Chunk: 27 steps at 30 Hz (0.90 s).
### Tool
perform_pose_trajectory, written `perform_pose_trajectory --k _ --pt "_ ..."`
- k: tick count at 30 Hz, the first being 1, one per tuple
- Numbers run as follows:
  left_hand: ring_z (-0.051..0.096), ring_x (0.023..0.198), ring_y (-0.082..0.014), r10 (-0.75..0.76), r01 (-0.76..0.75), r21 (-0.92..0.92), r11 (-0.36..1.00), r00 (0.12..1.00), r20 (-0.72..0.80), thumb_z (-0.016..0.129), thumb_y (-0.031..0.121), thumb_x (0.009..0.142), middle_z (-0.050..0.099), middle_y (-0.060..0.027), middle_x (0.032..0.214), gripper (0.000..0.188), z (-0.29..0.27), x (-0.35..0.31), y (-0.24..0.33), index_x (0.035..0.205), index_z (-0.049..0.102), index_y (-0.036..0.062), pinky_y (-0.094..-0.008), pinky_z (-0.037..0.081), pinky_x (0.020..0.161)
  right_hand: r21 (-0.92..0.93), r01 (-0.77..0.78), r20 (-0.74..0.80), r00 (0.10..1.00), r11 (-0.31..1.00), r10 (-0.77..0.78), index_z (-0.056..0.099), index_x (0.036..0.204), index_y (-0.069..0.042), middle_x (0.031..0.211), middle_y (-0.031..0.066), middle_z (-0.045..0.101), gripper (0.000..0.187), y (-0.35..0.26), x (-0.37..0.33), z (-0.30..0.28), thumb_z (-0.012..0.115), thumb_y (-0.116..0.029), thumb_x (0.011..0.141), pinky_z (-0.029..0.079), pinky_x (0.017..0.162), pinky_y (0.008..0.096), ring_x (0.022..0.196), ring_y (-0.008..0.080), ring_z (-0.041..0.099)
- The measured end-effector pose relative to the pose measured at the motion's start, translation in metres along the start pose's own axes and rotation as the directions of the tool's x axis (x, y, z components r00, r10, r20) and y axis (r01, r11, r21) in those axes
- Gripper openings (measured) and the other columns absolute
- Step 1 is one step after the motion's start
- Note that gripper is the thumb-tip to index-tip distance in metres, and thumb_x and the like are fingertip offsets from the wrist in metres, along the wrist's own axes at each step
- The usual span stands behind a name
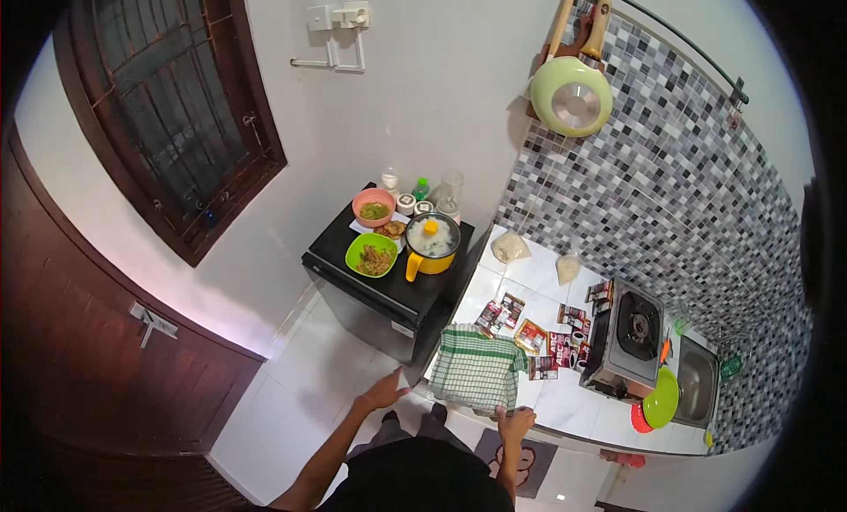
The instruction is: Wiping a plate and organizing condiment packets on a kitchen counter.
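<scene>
The left hand (386,392) hangs loosely open left of the green-checked cloth (476,366) (laid flat, probably for reach); the right hand (516,422), grip unclear, is at its near-right corner.

Green-and-white checked cloth (476,368), lying spread out, slightly rumpled, on white tiled counter (558,404), reaching its front edge

a brown door (97,353) and barred window (159,89) occupy the left; white wall (432,80), centre; mosaic-tiled wall (679,115), right; tiled floor (265,433), below.
</scene>
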<state>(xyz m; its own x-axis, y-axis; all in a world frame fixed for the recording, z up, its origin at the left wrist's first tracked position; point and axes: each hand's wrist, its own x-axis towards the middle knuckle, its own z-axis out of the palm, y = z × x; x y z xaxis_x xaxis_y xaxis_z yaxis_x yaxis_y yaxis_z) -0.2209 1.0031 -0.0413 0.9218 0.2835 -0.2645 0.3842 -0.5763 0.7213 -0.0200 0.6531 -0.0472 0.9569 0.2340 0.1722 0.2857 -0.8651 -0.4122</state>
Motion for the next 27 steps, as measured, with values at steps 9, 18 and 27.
perform_pose_trajectory --k 9,18,27 --pt "0.064 0.101 -0.0353 -0.161 0.057 -0.382 0.922 0.956 -0.245 0.082 0.041 0.080 0.068 -0.0217 0.110 0.076 0.081 0.055 -0.036 0.131 0.057 -0.0104 -0.0432 0.051 0.090 0.075 0.028 0.099 0.994 0.997 -0.036 0.058 0.100 -0.001 0.104 0.0211 0.053 0.046 -0.030 0.000 0.015 0.087 -0.028 0.075 0.043 0.089 0.0495 0.101 0.0406 0.052" --pt "0.070 0.082 -0.0268 -0.135 0.070 -0.143 0.987 0.848 -0.513 0.085 0.029 0.080 0.068 -0.0147 0.093 0.050 0.078 0.051 0.017 0.106 0.059 -0.0045 -0.0369 0.056 0.075 0.185 0.122 0.203 0.966 0.975 -0.159 0.060 0.084 -0.005 0.091 0.0141 0.058 0.038 0.004 -0.013 -0.010 0.089 -0.027 0.073 0.048 0.083 0.0423 0.093 0.0310 0.057" --pt "0.071 0.077 -0.0208 -0.418 0.180 -0.543 0.820 0.836 -0.354 0.081 0.030 0.085 0.073 -0.0127 0.086 0.058 0.110 0.060 0.007 0.118 0.050 -0.0065 -0.0326 0.055 0.078 0.498 -0.130 0.321 0.946 0.858 -0.043 0.057 0.084 -0.002 0.069 0.0065 0.060 0.042 -0.021 -0.001 -0.022 0.088 -0.030 0.078 0.048 0.061 0.0335 0.064 0.0162 0.056"
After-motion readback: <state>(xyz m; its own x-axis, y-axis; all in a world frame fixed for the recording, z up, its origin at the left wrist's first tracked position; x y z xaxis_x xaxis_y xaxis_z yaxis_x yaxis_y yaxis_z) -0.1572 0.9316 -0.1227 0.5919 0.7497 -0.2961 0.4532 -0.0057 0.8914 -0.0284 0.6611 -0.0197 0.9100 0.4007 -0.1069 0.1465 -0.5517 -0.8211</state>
